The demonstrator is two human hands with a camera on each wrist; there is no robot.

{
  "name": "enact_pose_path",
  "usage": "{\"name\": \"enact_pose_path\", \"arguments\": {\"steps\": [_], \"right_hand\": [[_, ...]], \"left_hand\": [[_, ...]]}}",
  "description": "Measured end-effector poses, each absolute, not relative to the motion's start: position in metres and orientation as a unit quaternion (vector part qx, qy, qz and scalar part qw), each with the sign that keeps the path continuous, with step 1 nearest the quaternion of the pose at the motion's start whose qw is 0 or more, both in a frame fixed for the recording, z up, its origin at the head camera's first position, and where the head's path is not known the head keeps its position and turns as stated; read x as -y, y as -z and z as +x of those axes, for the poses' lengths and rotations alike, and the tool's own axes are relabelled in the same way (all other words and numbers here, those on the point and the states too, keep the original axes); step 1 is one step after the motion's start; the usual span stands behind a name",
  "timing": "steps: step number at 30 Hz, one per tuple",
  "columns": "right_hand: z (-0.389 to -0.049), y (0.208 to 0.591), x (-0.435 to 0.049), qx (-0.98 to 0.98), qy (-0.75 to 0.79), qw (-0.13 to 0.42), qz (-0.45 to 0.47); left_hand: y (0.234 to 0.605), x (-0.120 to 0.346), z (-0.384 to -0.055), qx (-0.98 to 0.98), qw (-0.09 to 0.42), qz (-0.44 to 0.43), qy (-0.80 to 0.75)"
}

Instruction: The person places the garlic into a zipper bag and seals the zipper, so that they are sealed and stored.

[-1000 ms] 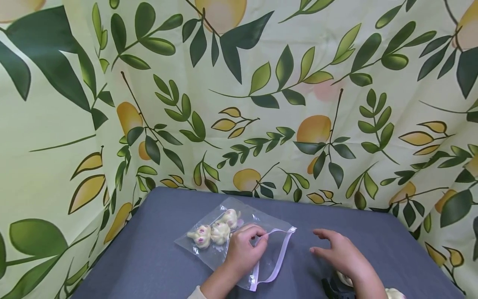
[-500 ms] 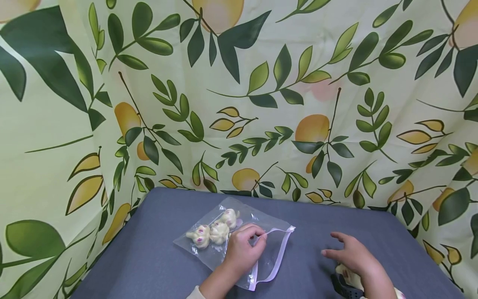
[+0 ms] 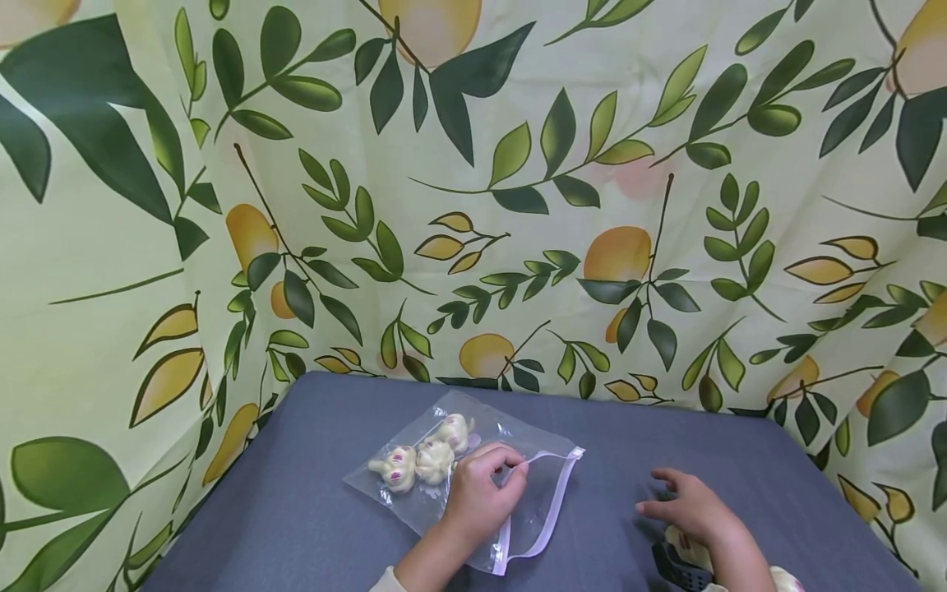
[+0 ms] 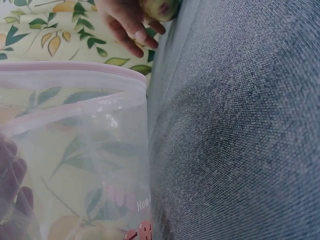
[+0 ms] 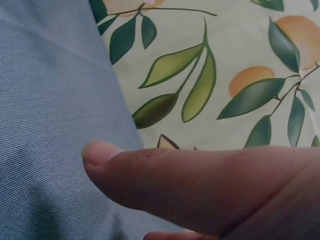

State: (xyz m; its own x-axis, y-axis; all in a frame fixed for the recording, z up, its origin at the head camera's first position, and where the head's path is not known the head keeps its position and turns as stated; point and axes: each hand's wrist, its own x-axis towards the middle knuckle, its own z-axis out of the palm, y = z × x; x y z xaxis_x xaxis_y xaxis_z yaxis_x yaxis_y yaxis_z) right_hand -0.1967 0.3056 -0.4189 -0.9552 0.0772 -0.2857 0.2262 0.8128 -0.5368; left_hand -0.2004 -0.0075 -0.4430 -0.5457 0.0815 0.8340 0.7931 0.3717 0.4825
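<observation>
A clear zip bag (image 3: 510,433) lies on the table, its white-edged mouth gaping toward the right. Inside its far left part are three garlic bulbs (image 3: 435,460). My left hand (image 3: 482,495) pinches the bag near its mouth; in the left wrist view its fingers (image 4: 20,175) show blurred through the plastic. My right hand (image 3: 695,510) holds nothing and hovers right of the bag, thumb and fingers spread apart. Another garlic bulb (image 3: 686,547) is partly hidden beneath the right wrist. The right thumb (image 5: 150,175) fills the lower part of the right wrist view.
The dark grey-blue table (image 3: 296,501) ends at a leaf-and-fruit patterned curtain (image 3: 518,247) behind and at both sides. Around the right wrist is a black strap (image 3: 681,571). A further pale, purple-marked piece (image 3: 786,580) shows at the bottom edge, right of the forearm.
My right hand has moved right, away from the bag's mouth, then dipped slightly. My left hand and the bag have stayed in place.
</observation>
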Motion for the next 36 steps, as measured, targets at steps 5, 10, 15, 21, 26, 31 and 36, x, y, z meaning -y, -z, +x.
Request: {"name": "enact_pose_path", "arguments": {"steps": [5,10,15,21,26,31,36], "right_hand": [[-0.1985,0.4223,-0.3039,-0.936,0.317,0.126,0.093],[-0.201,0.4245,-0.3039,-0.942,0.3,0.123,0.089],[-0.202,0.4267,-0.3026,-0.948,0.287,0.115,0.077],[-0.2034,0.4287,-0.3004,-0.95,0.28,0.114,0.075],[-0.2042,0.4274,-0.3006,-0.959,0.255,0.107,0.06],[-0.2048,0.4268,-0.2997,-0.961,0.256,0.096,0.047],[-0.2041,0.4257,-0.2957,-0.953,0.296,0.063,0.026]], "left_hand": [[0.4403,0.0077,-0.1989,0.741,0.369,-0.291,0.48],[0.44,0.0071,-0.1996,0.733,0.382,-0.296,0.478],[0.4411,0.0072,-0.2,0.733,0.382,-0.295,0.48],[0.4409,0.0077,-0.1987,0.74,0.371,-0.288,0.481],[0.4406,0.0079,-0.1986,0.74,0.371,-0.289,0.482],[0.4419,0.0076,-0.2004,0.732,0.388,-0.302,0.472],[0.442,0.0076,-0.2011,0.729,0.391,-0.305,0.471]]}}
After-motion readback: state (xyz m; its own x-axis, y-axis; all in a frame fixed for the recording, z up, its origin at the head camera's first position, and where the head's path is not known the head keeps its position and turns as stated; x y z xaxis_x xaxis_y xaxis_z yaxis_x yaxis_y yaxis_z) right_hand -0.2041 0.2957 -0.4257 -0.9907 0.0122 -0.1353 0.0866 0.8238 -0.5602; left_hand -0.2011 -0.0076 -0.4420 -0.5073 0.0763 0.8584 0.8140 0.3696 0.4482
